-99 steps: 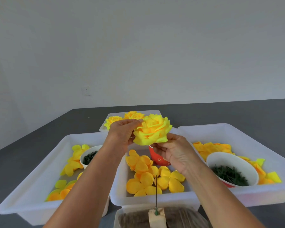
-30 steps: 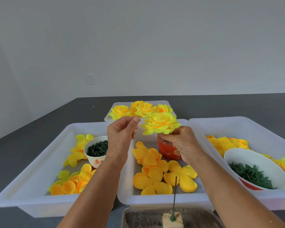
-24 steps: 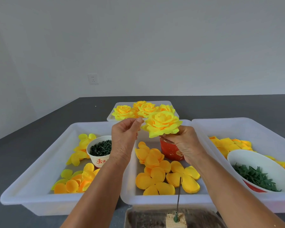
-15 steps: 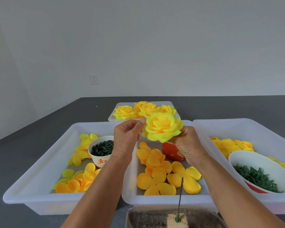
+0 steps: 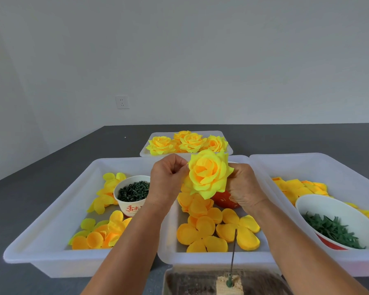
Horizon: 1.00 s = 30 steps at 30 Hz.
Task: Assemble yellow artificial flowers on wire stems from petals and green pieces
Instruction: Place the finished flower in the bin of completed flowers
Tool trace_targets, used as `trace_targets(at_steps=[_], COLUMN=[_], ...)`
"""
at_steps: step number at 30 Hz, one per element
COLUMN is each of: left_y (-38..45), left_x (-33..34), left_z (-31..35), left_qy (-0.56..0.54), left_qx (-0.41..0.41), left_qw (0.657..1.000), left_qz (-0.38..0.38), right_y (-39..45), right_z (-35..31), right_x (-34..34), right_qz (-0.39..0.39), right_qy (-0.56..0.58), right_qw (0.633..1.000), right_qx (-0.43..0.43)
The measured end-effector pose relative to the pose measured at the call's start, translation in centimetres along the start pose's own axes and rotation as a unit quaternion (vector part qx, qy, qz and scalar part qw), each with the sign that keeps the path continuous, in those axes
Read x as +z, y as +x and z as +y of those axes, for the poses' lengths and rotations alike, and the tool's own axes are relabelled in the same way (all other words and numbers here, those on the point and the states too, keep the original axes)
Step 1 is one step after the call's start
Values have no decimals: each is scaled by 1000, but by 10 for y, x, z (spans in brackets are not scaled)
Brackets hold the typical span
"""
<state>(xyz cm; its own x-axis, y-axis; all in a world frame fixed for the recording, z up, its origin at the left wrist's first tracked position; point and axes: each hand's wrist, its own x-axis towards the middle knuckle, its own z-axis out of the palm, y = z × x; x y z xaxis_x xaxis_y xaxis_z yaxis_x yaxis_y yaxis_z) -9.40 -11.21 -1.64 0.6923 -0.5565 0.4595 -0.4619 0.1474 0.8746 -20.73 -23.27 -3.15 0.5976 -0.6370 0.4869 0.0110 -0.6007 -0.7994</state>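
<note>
A finished yellow flower [image 5: 209, 173] is held up over the middle tray, its face tilted toward me. My right hand [image 5: 243, 186] grips it from behind, at its base. My left hand [image 5: 168, 177] pinches the flower's left edge with curled fingers. Loose orange-yellow petal pieces [image 5: 213, 233] lie in the middle tray [image 5: 170, 252]. A thin wire stem [image 5: 233, 254] stands upright in a small block [image 5: 229, 285] at the bottom edge. Several finished flowers [image 5: 188, 142] fill a far tray.
The left tray [image 5: 41, 248] holds yellow petals and a paper cup of dark green pieces [image 5: 133, 191]. The right tray [image 5: 339, 167] holds yellow petals and a white bowl of green leaf pieces [image 5: 332, 226]. A red cup [image 5: 225, 198] sits behind my hands. Everything rests on a dark grey table.
The flower has tipped from facing upward to facing me. My left hand's fingers have curled in at its left edge. Both hands stay over the middle tray.
</note>
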Motion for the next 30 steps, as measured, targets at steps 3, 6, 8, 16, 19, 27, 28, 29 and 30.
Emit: trace_targets(at_steps=[3,6,8,16,19,27,28,29,30], left_y=[-1,-1,-1,-4,-3,-2,-1,-1,-1], left_x=[1,2,2,3,3,3,3,3,3], left_z=[-1,-1,1,8,6,5,5,4,3], left_qy=[67,67,45,-3,15,79,85,86,75], left_qx=[54,65,64,51,39,48,49,48,44], left_qw=[996,996,997,999,999,996,995,995,996], left_qz=[-2,-2,21,15,7,4,1,-1,2], right_y=[-1,-2,-3,-4,-5,-7,-7,-6,-6], right_z=[0,-2,-3,-5,-5,-9,-8,-8,-7], right_x=[0,1,0,0,-1,0,0,0,0], right_qz=[-7,-5,-7,-11,-23,-46,-46,-45,-43], right_qy=[-4,-25,-41,-45,-62,-72,-71,-72,-70], right_qw=[1000,1000,999,999,998,996,996,996,996], right_qx=[18,3,-2,-1,0,15,16,17,21])
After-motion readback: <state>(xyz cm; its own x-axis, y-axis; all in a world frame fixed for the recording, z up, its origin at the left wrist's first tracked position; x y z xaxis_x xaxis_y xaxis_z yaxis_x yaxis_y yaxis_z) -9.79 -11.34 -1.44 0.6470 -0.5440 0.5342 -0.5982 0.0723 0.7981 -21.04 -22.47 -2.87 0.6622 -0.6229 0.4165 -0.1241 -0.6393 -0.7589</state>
